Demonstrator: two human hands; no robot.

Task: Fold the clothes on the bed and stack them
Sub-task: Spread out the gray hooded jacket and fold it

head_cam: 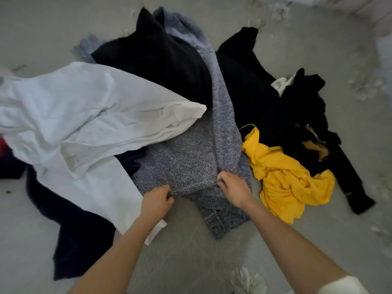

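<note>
GREY KNIT GARMENT: ORIENTATION AND GRIP

The grey knit garment (191, 158) lies in the centre of the frame on the bed (186, 257). Its long axis runs from the lower centre to the upper centre, leaning slightly left at the far end. The near end points toward the person.

The left hand (158, 201) and right hand (234, 190) sit side by side at the lower centre. Each has its fingers curled into a raised fold of the knit and grips it. Both forearms enter from the bottom edge and converge toward the fold.

Surrounding items:
- A white garment (84, 115) spreads across the left of the frame and overlaps the knit's left side.
- A black garment (161, 60) covers the knit's far portion at upper centre.
- A second black garment (265, 98) lies against the right side.
- A yellow garment (282, 179) is crumpled just right of the right hand.
- A dark navy garment (80, 236) lies at lower left, partly under the white one.
</note>
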